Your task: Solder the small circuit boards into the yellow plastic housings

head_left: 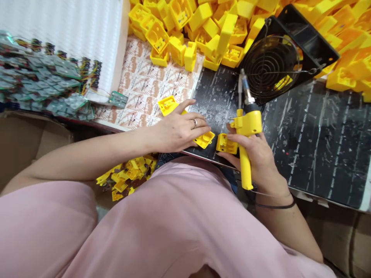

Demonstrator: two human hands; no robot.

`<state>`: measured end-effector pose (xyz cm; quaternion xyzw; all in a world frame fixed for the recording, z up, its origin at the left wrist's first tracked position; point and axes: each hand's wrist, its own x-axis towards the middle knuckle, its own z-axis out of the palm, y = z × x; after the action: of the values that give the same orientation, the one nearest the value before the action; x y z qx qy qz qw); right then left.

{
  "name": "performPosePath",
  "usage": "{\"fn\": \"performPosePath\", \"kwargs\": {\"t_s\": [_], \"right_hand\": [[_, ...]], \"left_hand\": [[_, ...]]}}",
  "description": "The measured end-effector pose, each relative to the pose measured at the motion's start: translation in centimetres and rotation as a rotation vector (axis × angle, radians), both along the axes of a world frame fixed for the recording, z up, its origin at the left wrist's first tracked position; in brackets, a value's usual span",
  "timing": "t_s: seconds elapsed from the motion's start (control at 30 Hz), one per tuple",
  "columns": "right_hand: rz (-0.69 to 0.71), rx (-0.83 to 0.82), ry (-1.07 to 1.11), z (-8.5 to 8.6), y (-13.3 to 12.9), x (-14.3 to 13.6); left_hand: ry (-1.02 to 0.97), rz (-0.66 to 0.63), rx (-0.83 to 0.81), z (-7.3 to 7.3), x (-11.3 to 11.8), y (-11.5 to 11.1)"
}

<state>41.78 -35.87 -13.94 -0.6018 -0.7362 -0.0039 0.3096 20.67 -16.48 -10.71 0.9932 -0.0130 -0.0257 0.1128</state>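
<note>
Soldering gun (247, 123) and open yellow casing (226, 144) share your right grip (259, 152).
Keep the tip (242, 73) toward the fan (301, 42), away from both casings, pinching that one right of centre; your left grip (181, 131) holds a second casing (205, 140) mid-frame, near the edge of the desk (327, 135).

Left hand (181, 131) is hiding part of the yellow case (205, 140) beneath it. Yellow soldering tool (249, 123) is masking part of the right hand (261, 152). Circuit boards (46, 79) are blurring together, the left edge cropping them. Top edge is cutting off the heap of yellow cases (201, 16). Patterned sheet's (139, 75) fine print is defying reading.
</note>
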Motion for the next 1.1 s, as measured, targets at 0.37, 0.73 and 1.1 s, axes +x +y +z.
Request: {"fn": "performPosePath", "kwargs": {"t_s": [0.37, 0.73, 1.1], "right_hand": [[-0.037, 0.071, 0.055, -0.3, 1.1, -2.0], [-0.031, 0.024, 0.055, -0.3, 2.0, -2.8], [0.008, 0.010, 0.029, -0.2, 1.7, -1.9]], "left_hand": [[-0.099, 0.264, 0.032, 0.5, -3.9, 3.9], [0.011, 0.247, 0.013, 1.9, -0.3, 3.5], [0.034, 0.220, 0.161, 2.1, -0.3, 4.3]]}}
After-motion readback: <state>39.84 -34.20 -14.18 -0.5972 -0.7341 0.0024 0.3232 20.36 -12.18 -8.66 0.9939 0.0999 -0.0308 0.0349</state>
